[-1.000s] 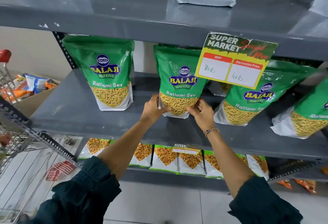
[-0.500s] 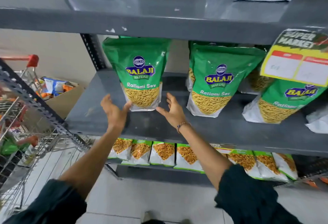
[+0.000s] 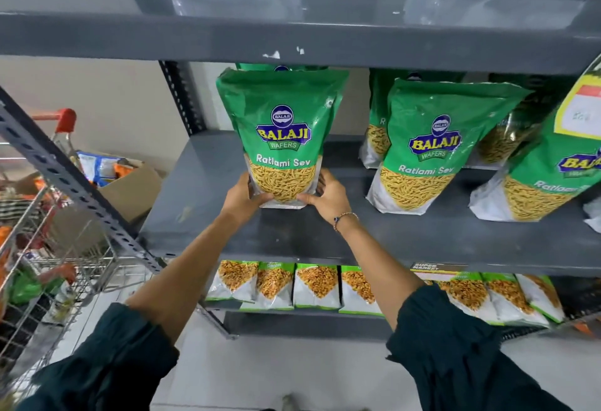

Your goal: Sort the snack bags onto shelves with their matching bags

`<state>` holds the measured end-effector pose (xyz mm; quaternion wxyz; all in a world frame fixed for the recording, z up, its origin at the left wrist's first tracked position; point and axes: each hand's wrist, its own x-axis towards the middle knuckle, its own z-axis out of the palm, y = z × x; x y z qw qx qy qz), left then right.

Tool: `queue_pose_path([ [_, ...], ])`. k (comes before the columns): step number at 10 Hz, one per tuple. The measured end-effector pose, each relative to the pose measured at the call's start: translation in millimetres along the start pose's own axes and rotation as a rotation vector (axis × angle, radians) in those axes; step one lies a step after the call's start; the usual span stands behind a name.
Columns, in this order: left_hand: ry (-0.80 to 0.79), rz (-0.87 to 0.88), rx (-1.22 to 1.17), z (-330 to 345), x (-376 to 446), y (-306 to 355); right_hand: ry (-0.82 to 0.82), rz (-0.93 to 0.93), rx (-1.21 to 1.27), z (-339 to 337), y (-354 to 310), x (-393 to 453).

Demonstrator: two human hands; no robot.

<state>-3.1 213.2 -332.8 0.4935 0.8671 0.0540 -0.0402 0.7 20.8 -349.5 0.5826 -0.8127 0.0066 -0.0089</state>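
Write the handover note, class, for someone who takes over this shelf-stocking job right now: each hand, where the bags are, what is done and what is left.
Left hand: grips the lower left corner of the leftmost Ratlami Sev bag.
Right hand: grips its lower right corner.
That bag stands upright on the middle shelf, another green bag right behind it.
Done: more matching Ratlami Sev bags already stand on the same shelf to the right.
Left: let go once the bag stands steady; more mixed packets wait in the trolley and the cardboard box on the left.
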Motion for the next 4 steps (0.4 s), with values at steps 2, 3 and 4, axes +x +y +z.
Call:
queue_pose_path([
  [2,-0.046,0.006,-0.021,-2.8,-2.2,-0.8,0.036,-0.019,-0.018,5.5,-4.6,-8.0],
  [3,-0.063,0.010,-0.003,-2.9,-8.0,0.5,-0.016,-0.019,-0.039,2.9,-8.0,-10.6],
  [4,-0.047,0.009,-0.072,-3.9,-16.3,-5.7,0.030,-0.036,-0.033,1.9,-4.4,-16.9],
])
